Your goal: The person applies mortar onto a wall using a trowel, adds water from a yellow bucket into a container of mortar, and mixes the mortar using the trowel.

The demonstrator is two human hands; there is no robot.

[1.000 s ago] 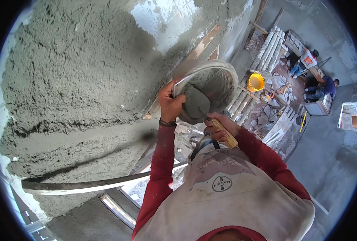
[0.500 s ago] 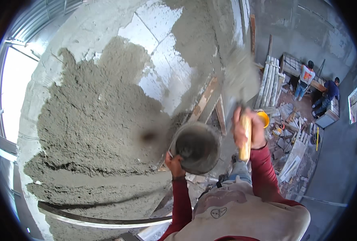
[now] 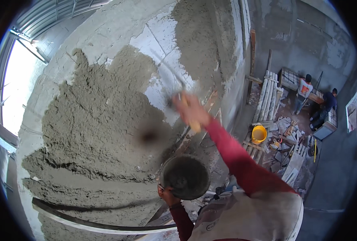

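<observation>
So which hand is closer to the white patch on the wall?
Right. The right hand is at the lower right of the white patch; the left hand is well below it, holding the bucket.

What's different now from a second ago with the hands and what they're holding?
The right hand has lifted the trowel out of the dark bucket, swung it right, then left across to the wall's pale patch; blur hides whether it touches. Nothing was visibly let go. The left hand still grips the dark bucket's rim; the yellow bucket stays put.

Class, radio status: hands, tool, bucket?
Left hand gripping bucket. Right hand, blurred, holding trowel before patchy wall; contact unclear. Long bar at lower left.
</observation>
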